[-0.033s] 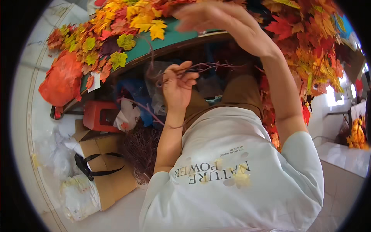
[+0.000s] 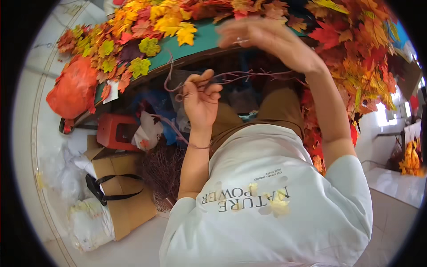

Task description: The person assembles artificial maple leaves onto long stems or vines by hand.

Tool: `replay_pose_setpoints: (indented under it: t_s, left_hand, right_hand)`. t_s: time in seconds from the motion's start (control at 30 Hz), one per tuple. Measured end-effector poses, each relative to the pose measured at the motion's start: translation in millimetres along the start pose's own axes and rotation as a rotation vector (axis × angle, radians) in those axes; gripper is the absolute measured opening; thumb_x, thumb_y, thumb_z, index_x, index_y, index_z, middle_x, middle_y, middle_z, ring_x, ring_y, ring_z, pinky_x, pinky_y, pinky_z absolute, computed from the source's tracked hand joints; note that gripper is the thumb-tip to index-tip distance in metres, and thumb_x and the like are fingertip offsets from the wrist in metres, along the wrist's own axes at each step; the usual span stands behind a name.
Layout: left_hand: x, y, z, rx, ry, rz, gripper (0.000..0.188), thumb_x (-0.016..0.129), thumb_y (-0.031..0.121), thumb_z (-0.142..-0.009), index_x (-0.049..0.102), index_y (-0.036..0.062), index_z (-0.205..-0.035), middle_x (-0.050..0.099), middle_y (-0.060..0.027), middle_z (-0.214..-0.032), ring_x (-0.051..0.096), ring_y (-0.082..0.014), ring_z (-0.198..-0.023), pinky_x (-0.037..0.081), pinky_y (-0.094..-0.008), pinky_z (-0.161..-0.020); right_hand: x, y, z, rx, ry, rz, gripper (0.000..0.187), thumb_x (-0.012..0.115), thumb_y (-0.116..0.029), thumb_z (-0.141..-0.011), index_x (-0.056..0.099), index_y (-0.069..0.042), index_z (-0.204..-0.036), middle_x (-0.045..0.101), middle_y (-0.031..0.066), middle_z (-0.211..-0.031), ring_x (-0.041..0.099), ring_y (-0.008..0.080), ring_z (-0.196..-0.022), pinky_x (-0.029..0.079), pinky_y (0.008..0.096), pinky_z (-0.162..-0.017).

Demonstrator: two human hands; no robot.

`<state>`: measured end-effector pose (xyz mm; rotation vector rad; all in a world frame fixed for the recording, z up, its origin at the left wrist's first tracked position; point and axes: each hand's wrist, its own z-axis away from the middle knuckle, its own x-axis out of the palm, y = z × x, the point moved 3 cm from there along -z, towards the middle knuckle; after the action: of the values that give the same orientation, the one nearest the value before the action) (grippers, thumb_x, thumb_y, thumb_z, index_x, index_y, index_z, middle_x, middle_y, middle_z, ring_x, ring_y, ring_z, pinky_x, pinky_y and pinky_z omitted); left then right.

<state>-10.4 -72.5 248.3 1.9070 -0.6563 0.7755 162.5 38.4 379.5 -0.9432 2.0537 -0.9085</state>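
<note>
My left hand (image 2: 199,104) is holding the twig (image 2: 253,74); its fingers (image 2: 215,88) are curling about the stem, palm turning upward. The twig is extending across the space above my lap, near the front edge of the green counter (image 2: 207,39); one end is bending and rising on the left of that hand, while the thin, forked end is reaching rightward toward the heel of my right hand (image 2: 273,46). The right hand is stretching flat before the counter, fingers extended, blurred and not gripping anything, with a ring (image 2: 241,40) showing; I cannot tell whether its palm is touching the twig. A second stem (image 2: 171,124) is crossing my left forearm (image 2: 195,164) near the wrist; whether it is joining the twig I cannot confirm. Yellow, orange and red leaves (image 2: 129,26) are covering the left part of the counter, and more leaves are hanging in a mass on my right. A red bag (image 2: 73,91) is hanging at the counter's left end. Below, a red stool (image 2: 109,129) is standing near a brown carrier (image 2: 131,213), with a dark bundle (image 2: 161,173) of thin branches lying just beside it.
</note>
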Motion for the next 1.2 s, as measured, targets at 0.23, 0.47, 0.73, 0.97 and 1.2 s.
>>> replay_pose_setpoints:
  t_s: [0.23,0.47,0.73,0.97,1.2]
  left_hand:
    - [-18,49,25,0.129,0.139,0.227,0.032,0.041,0.031,-0.097,0.052,0.0094,-0.118,0.056,-0.0162,-0.120,0.065,-0.0215,-0.072,0.053,-0.0243,-0.055]
    - [-98,17,72,-1.137,-0.488,-1.029,0.042,0.054,0.037,-0.088,0.057,0.0034,-0.113,0.058,-0.0123,-0.119,0.064,-0.0251,-0.077,0.053,-0.0276,-0.061]
    - [89,40,28,0.245,-0.255,-0.865,0.030,0.066,0.004,-0.077,0.061,0.0001,-0.107,0.059,-0.0133,-0.112,0.059,-0.0258,-0.093,0.047,-0.0318,-0.078]
    - [34,8,19,0.001,0.050,-0.950,0.017,0.054,0.007,-0.091,0.060,-0.0032,-0.104,0.055,-0.0045,-0.086,0.055,-0.0108,-0.071,0.047,-0.0221,-0.057]
    - [25,1,18,0.089,0.309,-0.770,0.017,0.054,0.011,-0.092,0.063,-0.0017,-0.100,0.056,-0.0013,-0.078,0.053,-0.0071,-0.065,0.046,-0.0206,-0.054]
  right_hand:
    - [40,60,55,0.544,-0.176,0.077,0.021,0.056,-0.004,-0.086,0.058,-0.001,-0.107,0.061,0.0050,-0.086,0.057,0.0096,-0.079,0.047,0.0241,-0.071]
    - [15,31,25,-0.050,-0.047,0.776,0.011,0.056,0.000,-0.080,0.061,-0.006,-0.088,0.056,0.0080,-0.080,0.053,0.0256,-0.077,0.044,0.0337,-0.071]
    - [35,14,2,-0.388,-0.214,1.238,0.011,0.054,-0.015,-0.073,0.057,-0.013,-0.083,0.047,0.0029,-0.074,0.051,0.0209,-0.082,0.038,0.0405,-0.095]
    - [59,-19,4,-0.818,0.192,1.330,0.023,0.062,-0.011,-0.071,0.060,-0.012,-0.094,0.051,0.0013,-0.083,0.052,0.0191,-0.084,0.040,0.0442,-0.093]
    - [94,63,26,0.104,0.540,-0.104,0.030,0.064,-0.003,-0.082,0.052,0.001,-0.109,0.052,0.0055,-0.094,0.052,0.0096,-0.084,0.046,0.0228,-0.075]
